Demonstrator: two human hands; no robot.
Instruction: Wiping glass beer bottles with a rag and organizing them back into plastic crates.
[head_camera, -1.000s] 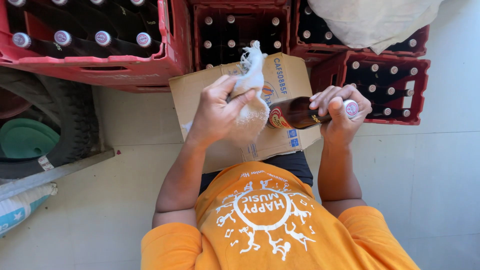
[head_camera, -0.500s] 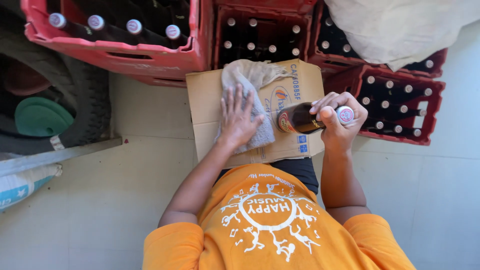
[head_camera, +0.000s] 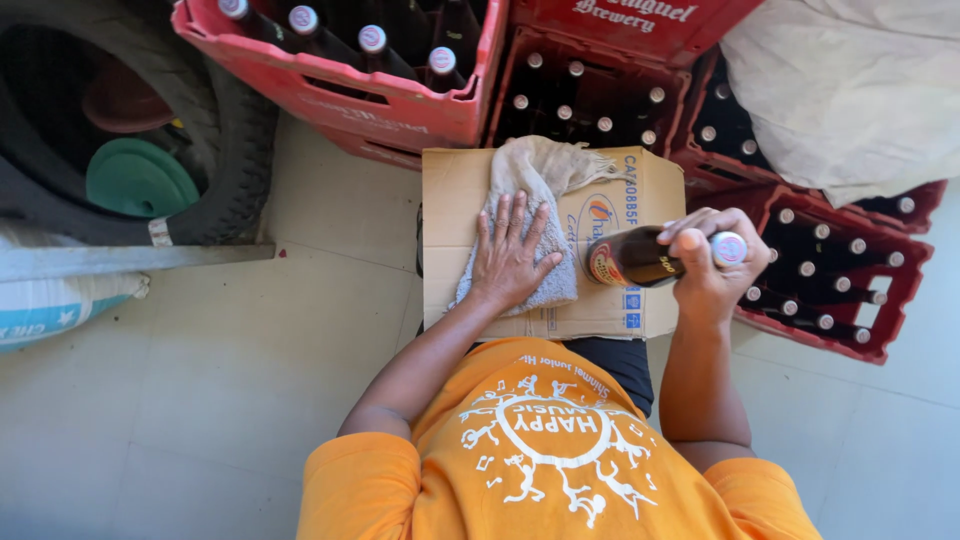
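The left hand (head_camera: 512, 255) lies flat, fingers spread, on a grey cloth (head_camera: 528, 215) draped over a cardboard box (head_camera: 610, 305). The right hand (head_camera: 712, 270) grips a brown bottle (head_camera: 632, 258) near its capped neck, apparently resting against the box's right edge. Red crates (head_camera: 400, 100) of bottles stand behind the box.

My left hand (head_camera: 512, 258) lies flat, palm down, fingers spread and pointing away from me, forearm stretched forward. My right hand (head_camera: 712, 268) is curled into a closed grip, thumb on top, elbow bent.
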